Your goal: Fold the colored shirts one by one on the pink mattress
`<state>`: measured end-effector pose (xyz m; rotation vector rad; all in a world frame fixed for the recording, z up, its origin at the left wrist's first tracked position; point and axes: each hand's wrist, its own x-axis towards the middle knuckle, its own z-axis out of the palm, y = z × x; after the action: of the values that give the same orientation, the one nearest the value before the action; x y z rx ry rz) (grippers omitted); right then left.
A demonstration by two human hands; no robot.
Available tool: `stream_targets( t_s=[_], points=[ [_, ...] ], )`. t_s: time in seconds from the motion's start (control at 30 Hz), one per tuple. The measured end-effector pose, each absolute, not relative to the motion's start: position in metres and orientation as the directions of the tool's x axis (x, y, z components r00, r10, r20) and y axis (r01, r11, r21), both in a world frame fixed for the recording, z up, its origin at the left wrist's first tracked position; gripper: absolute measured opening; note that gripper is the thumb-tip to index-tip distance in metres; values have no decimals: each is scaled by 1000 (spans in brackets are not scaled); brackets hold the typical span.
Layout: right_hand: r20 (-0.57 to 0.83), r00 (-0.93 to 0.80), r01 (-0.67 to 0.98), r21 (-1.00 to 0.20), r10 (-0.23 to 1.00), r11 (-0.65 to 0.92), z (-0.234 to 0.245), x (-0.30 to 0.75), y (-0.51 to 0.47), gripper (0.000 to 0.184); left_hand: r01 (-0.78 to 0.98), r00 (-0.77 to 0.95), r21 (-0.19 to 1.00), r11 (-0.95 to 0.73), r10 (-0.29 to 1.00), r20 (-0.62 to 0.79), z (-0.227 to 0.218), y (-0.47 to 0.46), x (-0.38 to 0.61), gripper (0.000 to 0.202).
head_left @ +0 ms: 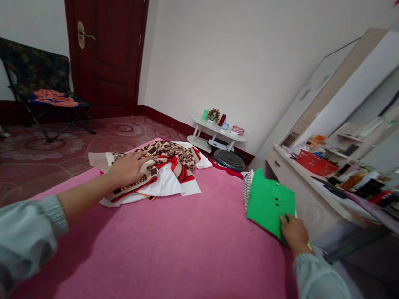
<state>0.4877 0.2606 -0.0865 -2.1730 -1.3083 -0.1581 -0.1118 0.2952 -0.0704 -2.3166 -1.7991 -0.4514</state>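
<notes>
My left hand (129, 167) lies on a brown and cream patterned garment (173, 152) with red and black trim, its fingers stretched over the cloth. White clothing (167, 182) is bunched under and around that garment on the pink bed cover (186, 250). Over at the right edge of the bed, my right hand (295, 235) grips the near corner of a folded green shirt (269, 200). A striped cloth (246, 191) shows along the green shirt's left side, partly hidden by it.
A white dressing table (298, 179) with a red basket (316, 163) and bottles stands close on the right. Beyond the bed are a low white shelf (218, 131) and a dark round object (229, 160). A folding chair (39, 79) holds orange cloth near the door (104, 34).
</notes>
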Motion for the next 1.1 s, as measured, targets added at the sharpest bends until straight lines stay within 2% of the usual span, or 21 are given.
stream_targets(
  t_s=[0.13,0.27,0.33,0.4,0.47,0.53,0.6,0.63,0.7,0.77,0.83,0.93,1.0,1.1],
  points=[
    [311,565,815,-354,764,-459,-90,493,257,20,971,216,14,-240,898,383,-69,286,-105,62],
    [312,600,790,-374,736,-486,-73,480,256,27,970,226,-11,-243,883,412,-68,279,-97,62],
    [363,605,783,-432,709,-448,-54,465,253,31,962,264,-46,-270,866,424,-66,274,-93,54],
    [475,559,806,-504,680,-311,-34,440,243,33,931,355,-88,-354,828,433,-60,268,-90,47],
    [615,422,851,-521,666,-58,-17,404,222,31,877,467,-112,-467,775,427,-53,260,-86,42],
    [679,189,854,-470,710,222,-9,361,186,22,831,537,-104,-547,739,407,-44,251,-82,39],
    [558,-91,822,-425,825,379,-13,317,140,15,809,558,-64,-584,728,399,-34,239,-75,39],
    [414,-250,794,-430,875,430,-18,297,115,14,800,560,-35,-599,724,402,-30,232,-71,40],
    [143,-520,711,-475,842,519,-30,268,71,9,773,564,36,-634,712,418,-22,216,-58,41],
    [60,-633,656,-488,772,576,-37,254,46,7,723,579,119,-681,690,434,-20,198,-42,41],
    [133,-597,644,-509,791,572,-36,255,45,10,662,587,210,-719,672,451,-23,178,-23,39],
    [340,-371,658,-560,864,503,-32,268,76,14,586,619,311,-748,661,424,-36,150,1,41],
    [422,-235,670,-582,875,461,-35,275,100,18,574,647,349,-741,671,361,-46,134,11,47],
    [422,-158,694,-596,893,404,-50,273,124,47,613,646,385,-690,718,258,-59,116,15,63]
  ],
)
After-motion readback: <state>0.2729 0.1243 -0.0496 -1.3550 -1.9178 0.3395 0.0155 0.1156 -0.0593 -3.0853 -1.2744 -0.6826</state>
